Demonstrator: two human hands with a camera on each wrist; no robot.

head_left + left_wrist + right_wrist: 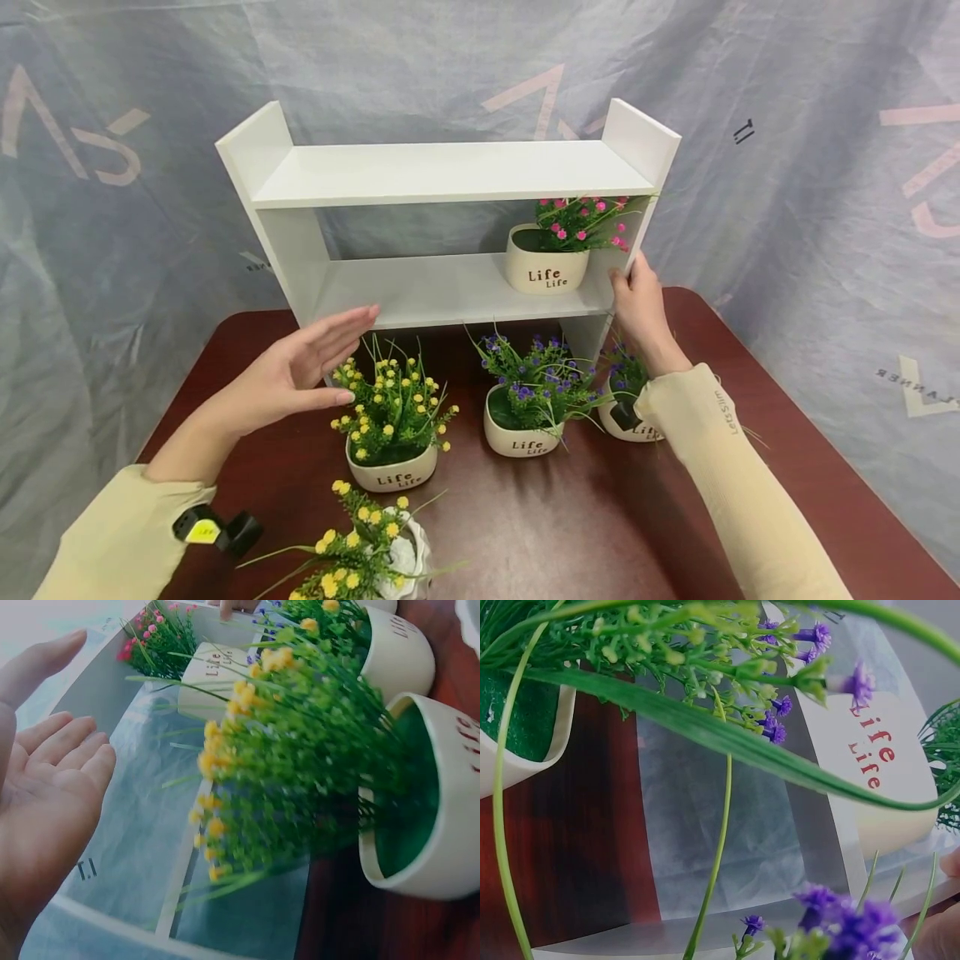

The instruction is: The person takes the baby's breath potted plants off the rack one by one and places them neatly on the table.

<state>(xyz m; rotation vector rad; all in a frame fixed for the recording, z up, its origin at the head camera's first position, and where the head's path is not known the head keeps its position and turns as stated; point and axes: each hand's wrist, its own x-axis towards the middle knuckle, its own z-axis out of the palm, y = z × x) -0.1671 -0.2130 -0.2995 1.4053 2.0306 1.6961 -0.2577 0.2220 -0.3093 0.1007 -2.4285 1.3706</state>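
A white two-tier shelf (450,171) stands on the table. My right hand (647,312) grips the edge of its right side panel, thumb on the front; in the right wrist view only part of that hand (939,926) shows at the lower right corner. My left hand (296,367) is held up with straight fingers and thumb apart, before the shelf's left side. It holds nothing. Beside it is a cream pot of yellow flowers (392,471). On the middle board, at the right end, sits a cream pot of pink flowers (547,265).
Two cream pots of purple flowers, one in front of the shelf (522,429) and one under my right forearm (633,421), stand on the dark red table (495,517). Near the front edge is a white pot (408,558) with yellow flowers. Grey cloth (420,67) hangs behind.
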